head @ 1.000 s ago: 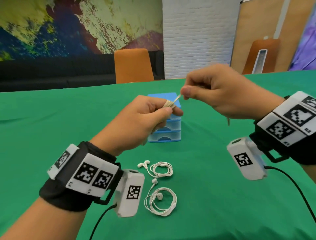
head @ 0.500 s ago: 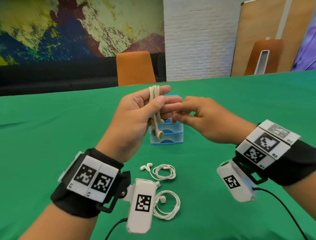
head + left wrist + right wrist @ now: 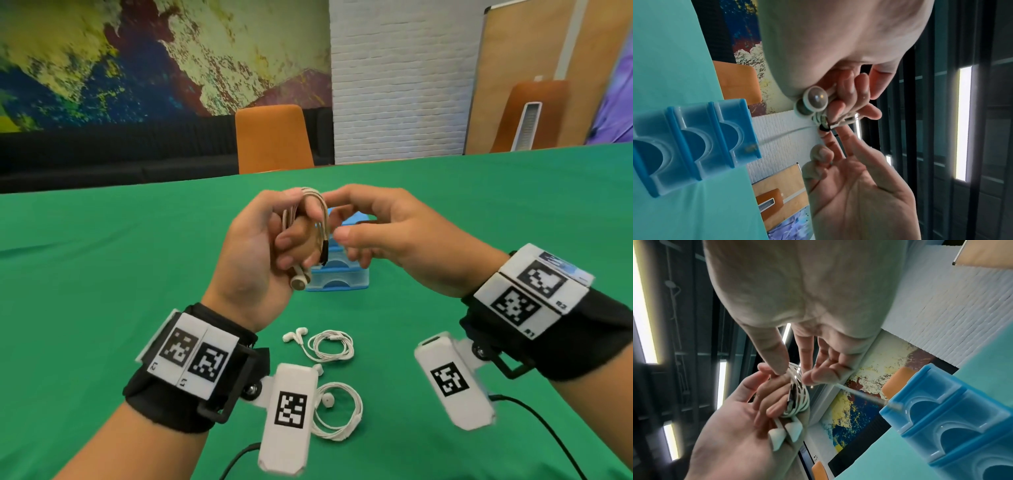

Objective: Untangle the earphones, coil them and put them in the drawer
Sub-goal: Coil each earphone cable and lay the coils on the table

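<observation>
My left hand point(image 3: 294, 240) grips a beige earphone set point(image 3: 317, 205) wound in loops round its fingers above the green table point(image 3: 102, 274). The two earbuds point(image 3: 299, 281) hang below the palm and show close up in the left wrist view point(image 3: 816, 99). My right hand point(image 3: 339, 222) is at the top of the coil and pinches the cable there. In the right wrist view a loose cable tail point(image 3: 859, 394) runs from those fingertips toward the drawers. The small blue drawer unit point(image 3: 337, 274) stands just behind both hands with its drawers pushed in.
Two coiled white earphone sets lie on the table near me, one point(image 3: 330, 346) behind the other point(image 3: 339, 414). An orange chair point(image 3: 274, 137) stands at the far table edge. Black cables trail from both wrist cameras.
My right hand came back from pulling the cable taut up to the right and now meets the coil. My left fingers curled round the loops, and the earbuds hang below.
</observation>
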A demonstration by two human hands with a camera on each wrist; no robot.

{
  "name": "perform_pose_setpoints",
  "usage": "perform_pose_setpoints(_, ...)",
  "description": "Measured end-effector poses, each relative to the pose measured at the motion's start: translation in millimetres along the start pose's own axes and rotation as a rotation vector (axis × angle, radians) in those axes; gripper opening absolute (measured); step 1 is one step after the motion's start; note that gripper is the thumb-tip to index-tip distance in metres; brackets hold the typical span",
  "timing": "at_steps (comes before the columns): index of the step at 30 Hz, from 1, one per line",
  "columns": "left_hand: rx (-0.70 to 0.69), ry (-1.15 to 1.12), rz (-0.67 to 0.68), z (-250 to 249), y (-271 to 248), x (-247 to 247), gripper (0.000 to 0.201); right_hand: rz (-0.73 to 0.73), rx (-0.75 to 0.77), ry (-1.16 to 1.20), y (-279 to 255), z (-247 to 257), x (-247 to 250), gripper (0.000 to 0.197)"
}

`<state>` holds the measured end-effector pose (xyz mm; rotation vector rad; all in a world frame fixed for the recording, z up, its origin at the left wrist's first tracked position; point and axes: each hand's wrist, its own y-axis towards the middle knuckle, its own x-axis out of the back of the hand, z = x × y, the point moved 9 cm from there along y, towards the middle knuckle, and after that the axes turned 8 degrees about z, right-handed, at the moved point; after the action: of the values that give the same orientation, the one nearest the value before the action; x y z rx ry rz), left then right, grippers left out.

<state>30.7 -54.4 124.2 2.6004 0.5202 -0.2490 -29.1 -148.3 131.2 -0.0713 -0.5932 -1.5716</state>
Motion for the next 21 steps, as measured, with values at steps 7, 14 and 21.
perform_pose_setpoints(7, 0.037, -0.008, -0.01, 9, -2, -2, 0.036, -0.058, 0.111, -0.244, 6, 6, -5, 0.012)
perform_pose_setpoints(14, 0.081, 0.254, -0.168, 19, -5, 21, 0.032, -0.184, 0.034, -0.538, 2, 0, 11, 0.016)
perform_pose_setpoints(21, 0.046, 0.76, -0.159, -1, -3, 36, 0.016, -0.119, -0.102, -0.716, 4, -8, 14, 0.023)
